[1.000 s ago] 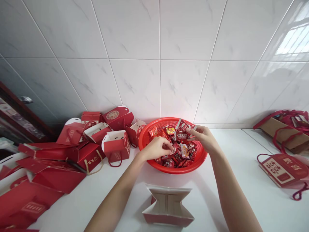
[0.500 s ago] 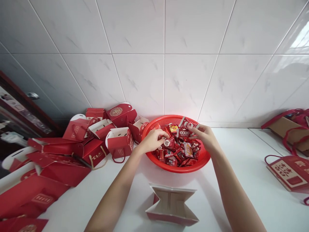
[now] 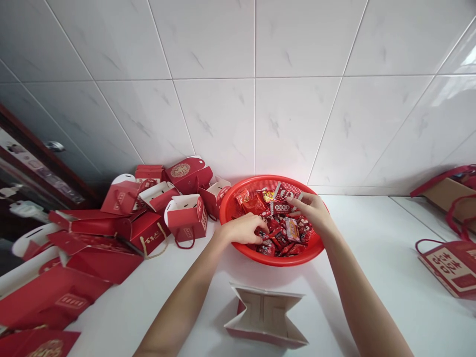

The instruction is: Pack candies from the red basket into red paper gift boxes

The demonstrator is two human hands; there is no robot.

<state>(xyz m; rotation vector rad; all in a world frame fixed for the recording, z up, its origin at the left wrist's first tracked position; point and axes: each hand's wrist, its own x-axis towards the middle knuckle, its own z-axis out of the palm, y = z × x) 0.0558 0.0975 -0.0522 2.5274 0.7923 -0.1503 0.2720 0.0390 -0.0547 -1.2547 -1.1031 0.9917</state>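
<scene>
In front of me stands a red plastic basket [image 3: 256, 256] with a perforated wall, holding many wrapped candies [image 3: 275, 238], mostly red. My left hand [image 3: 247, 229] reaches into its left side, fingers curled down among the candies; what the fingertips grip is hidden. On the basket's right side, my right hand [image 3: 314, 213] pinches a red-and-white candy packet [image 3: 284, 194] between thumb and fingers, tilted above the pile. Nearer to me is an upright paper gift bag [image 3: 266, 317], its mouth spread and its pale inside showing.
Several red gift boxes [image 3: 186, 218], some with open tops, crowd the table's left side. At the right lie a red printed bag [image 3: 448, 265] with a cord handle and a brown-sided bag [image 3: 446, 196]. A tiled wall [image 3: 223, 124] rises behind the white table [image 3: 357, 248].
My left hand has moved toward me and slightly right, deeper into the candies. My right hand stays at the packet, which has shifted slightly left. The view has tilted a little.
</scene>
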